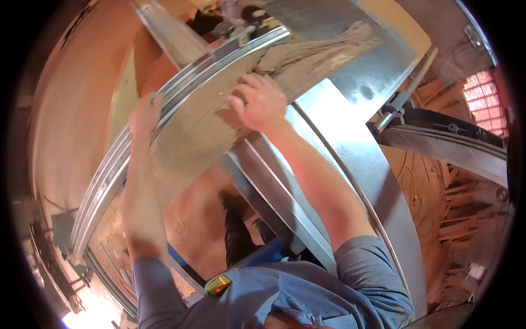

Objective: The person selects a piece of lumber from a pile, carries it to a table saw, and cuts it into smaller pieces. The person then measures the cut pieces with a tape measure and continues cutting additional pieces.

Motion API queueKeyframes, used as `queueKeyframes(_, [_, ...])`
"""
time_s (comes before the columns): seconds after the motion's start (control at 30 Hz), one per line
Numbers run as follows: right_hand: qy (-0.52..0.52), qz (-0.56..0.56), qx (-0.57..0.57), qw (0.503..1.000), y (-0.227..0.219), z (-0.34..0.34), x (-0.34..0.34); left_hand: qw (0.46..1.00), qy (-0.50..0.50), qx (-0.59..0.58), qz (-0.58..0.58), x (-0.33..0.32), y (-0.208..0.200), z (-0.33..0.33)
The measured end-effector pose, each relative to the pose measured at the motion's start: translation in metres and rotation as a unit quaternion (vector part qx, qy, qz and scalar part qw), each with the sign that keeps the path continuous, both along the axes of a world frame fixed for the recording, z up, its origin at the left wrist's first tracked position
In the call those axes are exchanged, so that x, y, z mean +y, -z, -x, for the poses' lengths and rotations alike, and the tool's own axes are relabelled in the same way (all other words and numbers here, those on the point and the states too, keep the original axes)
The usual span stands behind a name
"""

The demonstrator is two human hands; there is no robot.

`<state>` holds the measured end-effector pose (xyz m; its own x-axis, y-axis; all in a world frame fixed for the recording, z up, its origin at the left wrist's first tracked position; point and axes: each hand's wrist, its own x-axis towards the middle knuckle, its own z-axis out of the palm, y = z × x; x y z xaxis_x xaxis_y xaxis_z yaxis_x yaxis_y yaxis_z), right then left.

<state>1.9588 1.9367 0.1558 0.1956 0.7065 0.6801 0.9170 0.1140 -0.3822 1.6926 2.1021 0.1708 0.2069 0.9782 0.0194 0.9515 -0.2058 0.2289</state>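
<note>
Across the metal table [359, 156] lies a board [200, 129] — rough, brown.

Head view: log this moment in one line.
left hand: at metal rail | right hand: on board, fingers bent | board: alongside rail, partly over steel table

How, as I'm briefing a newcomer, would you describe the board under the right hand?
Find the long, ribbed silver rail curving from lower left to top centre. Along its right side lies the wooden board, under the right hand. Dull brown with dark streaks toward its far end, it contrasts with the shiny metal table.
</note>
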Motion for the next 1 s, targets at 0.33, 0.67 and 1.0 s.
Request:
queueKeyframes(0.33, [-0.015, 0.035, 0.013, 0.999, -0.016, -0.073, -0.037, 0.998, -0.026, 0.057, 0.001, -0.038, -0.023, -0.072])
queueKeyframes(0.67, [-0.018, 0.056, 0.024, 0.998, -0.012, -0.096, -0.052, 0.999, -0.023, 0.049, -0.001, -0.049, -0.019, -0.092])
queueKeyframes(1.0, [-0.033, 0.142, 0.020, 0.989, -0.017, -0.090, -0.042, 0.998, -0.014, 0.057, 0.011, -0.037, -0.022, -0.083])
